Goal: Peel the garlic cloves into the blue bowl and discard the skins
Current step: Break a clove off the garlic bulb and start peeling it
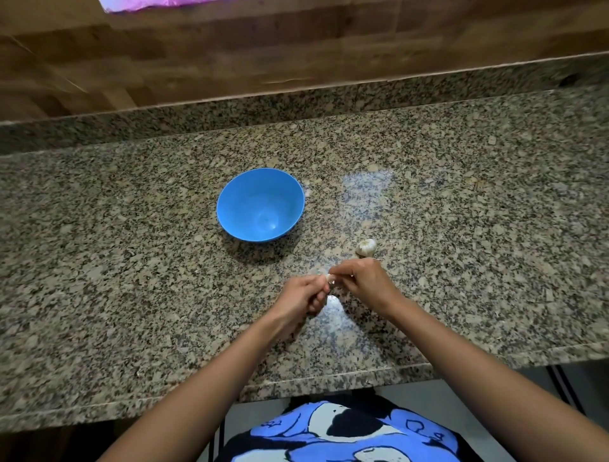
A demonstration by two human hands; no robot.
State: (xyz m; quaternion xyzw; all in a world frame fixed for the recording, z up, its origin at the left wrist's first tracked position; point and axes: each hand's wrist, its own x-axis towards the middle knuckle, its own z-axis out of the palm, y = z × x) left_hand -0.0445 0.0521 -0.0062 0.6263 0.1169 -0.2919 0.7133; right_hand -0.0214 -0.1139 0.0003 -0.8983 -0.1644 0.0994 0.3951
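Two bare hands meet just below the middle of the frame, and between their fingertips sits one small white garlic clove, pinched from both sides. The left hand comes in from the lower left, its fingers curled and its thumb and forefinger closed on the clove's left end. The right hand comes in from the lower right, fingers likewise curled, its fingertips gripping the clove's right end. So little of the clove shows between the fingers that how much skin it bears cannot be told.

Just above the right hand, near its knuckles but apart from them, a pale whole garlic bulb lies on the speckled grey-brown granite worktop. Up and to the left of the hands, well apart from them, the round blue plastic bowl stands upright, its bare blue inside turned to the camera. The bulb lies to the lower right of the bowl, off the line between bowl and hands.

A brown wooden panel wall runs across the top of the frame, with a scrap of pink sheet at the upper left edge. At the bottom, below the worktop's front edge, a blue, white and black patterned garment shows.
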